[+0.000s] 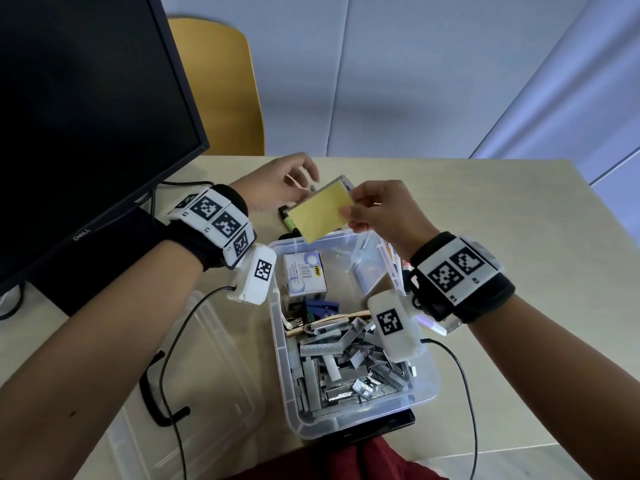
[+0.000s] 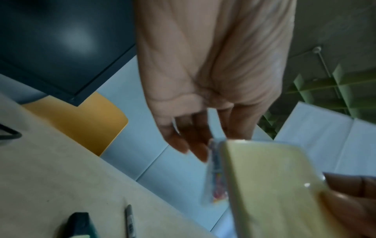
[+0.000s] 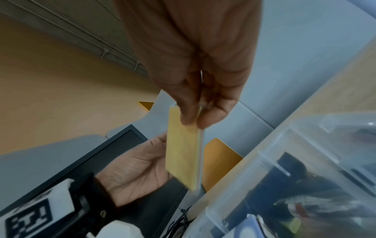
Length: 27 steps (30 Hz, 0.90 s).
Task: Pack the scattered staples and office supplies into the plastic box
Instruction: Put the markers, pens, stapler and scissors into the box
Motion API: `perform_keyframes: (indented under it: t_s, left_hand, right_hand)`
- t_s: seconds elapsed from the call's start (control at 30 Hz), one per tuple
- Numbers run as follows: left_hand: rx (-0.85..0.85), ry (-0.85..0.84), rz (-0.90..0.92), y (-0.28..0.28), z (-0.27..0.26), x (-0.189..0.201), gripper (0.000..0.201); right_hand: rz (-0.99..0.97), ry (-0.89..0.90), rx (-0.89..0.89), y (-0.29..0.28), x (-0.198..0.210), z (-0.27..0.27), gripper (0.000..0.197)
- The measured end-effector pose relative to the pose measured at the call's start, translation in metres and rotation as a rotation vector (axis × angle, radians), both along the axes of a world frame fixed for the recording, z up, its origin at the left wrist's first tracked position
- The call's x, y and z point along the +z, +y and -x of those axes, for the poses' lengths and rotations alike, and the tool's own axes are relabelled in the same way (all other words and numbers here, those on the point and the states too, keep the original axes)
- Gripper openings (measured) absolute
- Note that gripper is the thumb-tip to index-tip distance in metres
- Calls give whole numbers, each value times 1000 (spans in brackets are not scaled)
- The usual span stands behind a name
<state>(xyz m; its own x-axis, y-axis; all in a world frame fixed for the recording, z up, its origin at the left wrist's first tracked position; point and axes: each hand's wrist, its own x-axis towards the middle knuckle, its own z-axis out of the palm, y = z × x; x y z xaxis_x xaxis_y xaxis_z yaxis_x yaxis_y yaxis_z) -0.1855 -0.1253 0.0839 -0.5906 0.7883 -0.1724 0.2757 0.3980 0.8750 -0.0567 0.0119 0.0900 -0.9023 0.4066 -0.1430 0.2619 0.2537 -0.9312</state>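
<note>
You are mid-transfer with one item: your right hand [image 1: 375,209] pinches a yellow sticky-note pad [image 1: 320,213] by its right edge, thumb on one face and fingers on the other, and the pad hangs in the air just above the far rim of the plastic box [image 1: 291,393]. A thin clear packet with coloured bits [image 2: 216,180] seems to be held against the pad's back; what it contains is too blurred to tell. Your left hand [image 1: 277,183] is beside the pad's far-left corner with fingers relaxed and spread, gripping nothing.

The next move, as I judge it, is to lower the pad into the far half of the box, where the floor looks freest, and let go. The near half is heaped with loose staple strips [image 1: 346,358], and a small white carton [image 1: 304,277] stands by the far-left wall, so angle the pad flat or slide it down beside the carton.

On the counter [image 1: 485,237] beyond the box lie a green highlighter [image 1: 291,225] and a dark pen [image 2: 129,219], not yet packed. The clear lid [image 1: 194,393] lies left of the box near the counter's front edge, and the monitor [image 1: 86,116] crowds the back-left corner.
</note>
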Motion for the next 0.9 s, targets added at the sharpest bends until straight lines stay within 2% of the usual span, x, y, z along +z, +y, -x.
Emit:
perform_keyframes:
  t_s: [0.1, 0.2, 0.23, 0.3, 0.37, 0.5, 0.57, 0.67, 0.73, 0.9]
  left_hand:
    - [-45, -36, -52, 1, -2, 6, 22]
    - [-127, -58, -26, 0, -2, 7, 15]
    - [-146, -58, -17, 0, -2, 5, 15]
    - [-132, -73, 18, -2, 0, 2, 17]
    - [-105, -93, 71, -4, 2, 0, 17]
    - [-144, -95, 344, -14, 8, -7, 13]
    - [-164, -128, 503, -20, 11, -13, 17]
    - [-104, -273, 552, -24, 8, -18, 19]
    - [-78, -273, 547, -27, 7, -20, 20]
    - [-164, -268, 557, -31, 6, -20, 27]
  right_hand:
    - [8, 51, -75, 0, 1, 4, 19]
    - [24, 65, -105, 1, 2, 7, 33]
    - [-10, 53, -90, 0, 2, 7, 29]
    - [-155, 6, -40, -5, 5, 7, 10]
    - [-270, -33, -4, -10, 6, 8, 8]
    - [-245, -162, 54, -20, 3, 9, 18]
    - [-218, -193, 88, -29, 2, 7, 6]
    - [-212, -197, 107, -41, 2, 6, 20]
    - [-217, -200, 126, -48, 5, 6, 26]
    - [-310, -238, 187, -61, 7, 4, 30]
